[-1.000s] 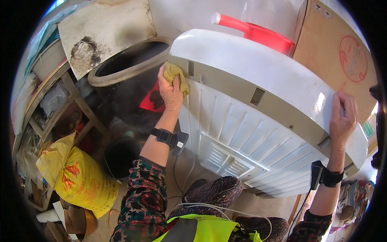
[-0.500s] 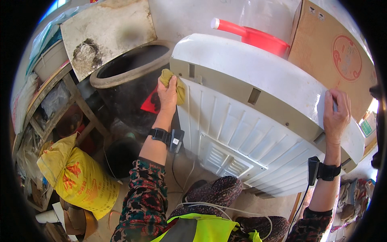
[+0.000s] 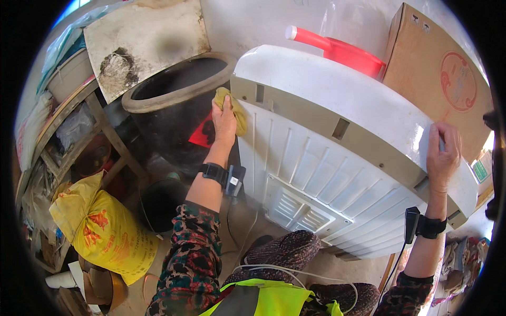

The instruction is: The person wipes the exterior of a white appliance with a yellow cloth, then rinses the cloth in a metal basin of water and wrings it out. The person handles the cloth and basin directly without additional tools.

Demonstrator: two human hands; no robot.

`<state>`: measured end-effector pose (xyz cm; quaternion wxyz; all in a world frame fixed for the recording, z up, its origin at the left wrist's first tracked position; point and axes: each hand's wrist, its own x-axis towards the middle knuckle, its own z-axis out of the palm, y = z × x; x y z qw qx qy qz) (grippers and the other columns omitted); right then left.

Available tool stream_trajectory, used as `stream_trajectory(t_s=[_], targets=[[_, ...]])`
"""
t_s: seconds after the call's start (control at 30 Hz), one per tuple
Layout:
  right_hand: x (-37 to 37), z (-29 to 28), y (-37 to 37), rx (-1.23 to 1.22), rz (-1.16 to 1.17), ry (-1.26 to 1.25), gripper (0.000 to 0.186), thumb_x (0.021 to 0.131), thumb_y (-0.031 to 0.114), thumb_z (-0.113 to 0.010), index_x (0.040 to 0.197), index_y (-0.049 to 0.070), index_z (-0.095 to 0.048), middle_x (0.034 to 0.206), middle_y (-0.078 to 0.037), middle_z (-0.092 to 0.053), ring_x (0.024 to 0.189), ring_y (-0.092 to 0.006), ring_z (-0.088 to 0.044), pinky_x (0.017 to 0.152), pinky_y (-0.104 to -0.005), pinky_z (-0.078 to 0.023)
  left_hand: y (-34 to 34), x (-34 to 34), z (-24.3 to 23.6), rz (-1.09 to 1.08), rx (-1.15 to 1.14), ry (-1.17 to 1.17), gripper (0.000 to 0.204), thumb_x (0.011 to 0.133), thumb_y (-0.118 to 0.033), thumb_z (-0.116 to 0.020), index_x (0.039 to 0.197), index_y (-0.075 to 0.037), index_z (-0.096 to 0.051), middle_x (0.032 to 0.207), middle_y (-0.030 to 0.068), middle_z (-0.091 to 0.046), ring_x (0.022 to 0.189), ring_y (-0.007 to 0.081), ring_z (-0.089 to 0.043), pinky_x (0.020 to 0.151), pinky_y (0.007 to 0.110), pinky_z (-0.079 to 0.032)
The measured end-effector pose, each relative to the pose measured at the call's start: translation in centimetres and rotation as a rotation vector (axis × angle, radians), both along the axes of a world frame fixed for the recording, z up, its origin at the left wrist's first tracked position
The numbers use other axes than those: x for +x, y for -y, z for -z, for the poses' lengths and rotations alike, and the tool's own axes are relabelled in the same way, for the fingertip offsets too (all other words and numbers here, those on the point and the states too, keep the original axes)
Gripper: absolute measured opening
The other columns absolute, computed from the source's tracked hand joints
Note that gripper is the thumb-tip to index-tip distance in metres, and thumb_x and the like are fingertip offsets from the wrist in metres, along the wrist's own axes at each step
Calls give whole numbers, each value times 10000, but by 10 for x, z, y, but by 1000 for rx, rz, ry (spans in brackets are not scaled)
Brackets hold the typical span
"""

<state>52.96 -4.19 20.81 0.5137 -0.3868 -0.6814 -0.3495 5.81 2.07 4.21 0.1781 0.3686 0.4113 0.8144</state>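
A white washing machine (image 3: 295, 142) with a ribbed panel, a vent grille and a beige top trim leans in front of me. My left hand (image 3: 224, 124) is closed round a yellow-green cloth (image 3: 239, 115) and presses it against the machine's upper left corner edge. At the far right end of the top, my right hand (image 3: 444, 155) has its fingers curled over the rim, gripping it. Both wrists wear black straps with small devices. A red plastic dipper (image 3: 353, 56) with a white-tipped handle lies on top of the machine, towards the back.
Left of the machine stands a large dark vat (image 3: 174, 124), with a stained board (image 3: 145, 47) behind it. A yellow sack (image 3: 113, 231) sits at the lower left by a wooden rack (image 3: 118, 139). A black bucket (image 3: 162, 205) is near it. A cardboard box (image 3: 429, 68) stands behind right.
The whole view has shifted slightly, so things appear a little further right. Both hands keep their places on the machine, the left still with the cloth.
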Motion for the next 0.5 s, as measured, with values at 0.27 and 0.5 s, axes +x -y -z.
stream_trajectory(t_s=[0.27,0.5], targets=[[0,0,-2,-16,-17,-21,64,876,96,-660,895,35,-657,874,-65,-647,831,-220,-615,776,-321,-487,5,30,11,-440,82,-544,619,937,-257,-624,1428,-7,-339,1297,187,-511,1158,267,-535,988,364,-420],[1,1,-1,-23,45,-14,96,899,131,-638,919,41,-666,882,-68,-645,844,-223,-616,787,-325,-484,-3,4,4,-226,53,-307,486,961,-189,-593,1378,-34,-397,1182,144,-596,1083,230,-573,956,347,-443]])
